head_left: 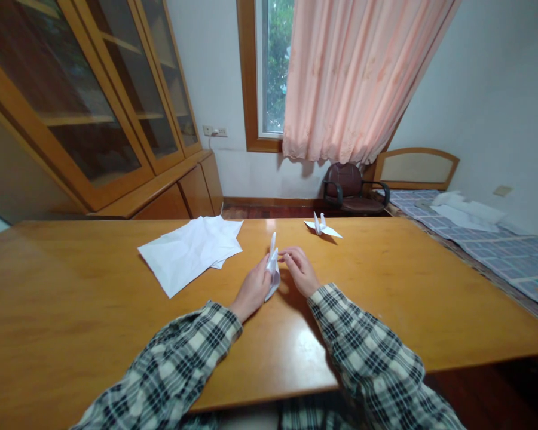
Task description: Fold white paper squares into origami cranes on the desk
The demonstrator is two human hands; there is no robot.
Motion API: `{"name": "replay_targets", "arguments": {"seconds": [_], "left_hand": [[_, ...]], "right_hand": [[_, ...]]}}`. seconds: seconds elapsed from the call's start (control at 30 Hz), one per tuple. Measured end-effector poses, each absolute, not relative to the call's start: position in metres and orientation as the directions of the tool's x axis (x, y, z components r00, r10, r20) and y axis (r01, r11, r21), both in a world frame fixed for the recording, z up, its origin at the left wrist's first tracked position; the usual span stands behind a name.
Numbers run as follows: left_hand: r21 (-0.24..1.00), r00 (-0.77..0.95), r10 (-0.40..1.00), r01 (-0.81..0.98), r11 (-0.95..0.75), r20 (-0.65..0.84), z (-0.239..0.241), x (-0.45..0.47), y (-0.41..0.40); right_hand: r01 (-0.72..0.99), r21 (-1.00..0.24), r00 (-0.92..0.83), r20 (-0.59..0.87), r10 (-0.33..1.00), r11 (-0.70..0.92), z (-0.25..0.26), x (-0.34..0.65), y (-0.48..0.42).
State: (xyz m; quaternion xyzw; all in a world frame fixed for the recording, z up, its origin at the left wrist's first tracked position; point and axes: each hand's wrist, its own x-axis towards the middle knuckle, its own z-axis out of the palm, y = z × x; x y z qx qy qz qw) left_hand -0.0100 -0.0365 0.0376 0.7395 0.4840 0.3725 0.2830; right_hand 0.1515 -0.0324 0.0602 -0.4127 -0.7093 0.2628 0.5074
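Note:
A partly folded white paper figure (273,269) stands over the wooden table (94,310), one narrow point rising upward. My left hand (252,291) is closed around its lower part. My right hand (299,269) sits just to the right of it, fingers curled and pinched toward the paper's upper edge. Both arms wear plaid sleeves. A finished white paper crane (323,226) rests on the table farther back, to the right of my hands.
A loose pile of white paper sheets (190,251) lies left of my hands. Behind the table stand a glass-door wooden cabinet (94,107), a dark office chair (352,188), a pink curtain (354,77) and, at right, a bed (488,239).

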Motion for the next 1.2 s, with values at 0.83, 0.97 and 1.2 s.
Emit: {"name": "replay_targets", "arguments": {"seconds": [0.83, 0.97, 1.2], "left_hand": [[0.749, 0.378, 0.915, -0.563, 0.349, -0.143, 0.051, 0.009, -0.046], [0.696, 0.493, 0.866, -0.591, 0.407, -0.087, 0.049, 0.005, -0.043], [0.76, 0.461, 0.884, -0.547, 0.35, -0.076, 0.057, -0.004, -0.038]], "right_hand": [[-0.266, -0.963, -0.019, 0.059, 0.998, 0.052, 0.055, 0.149, -0.024], [-0.321, -0.946, 0.021, 0.033, 0.999, 0.039, 0.056, 0.153, -0.022], [-0.272, -0.96, 0.048, 0.049, 0.998, 0.06, 0.051, 0.16, -0.017]]}}
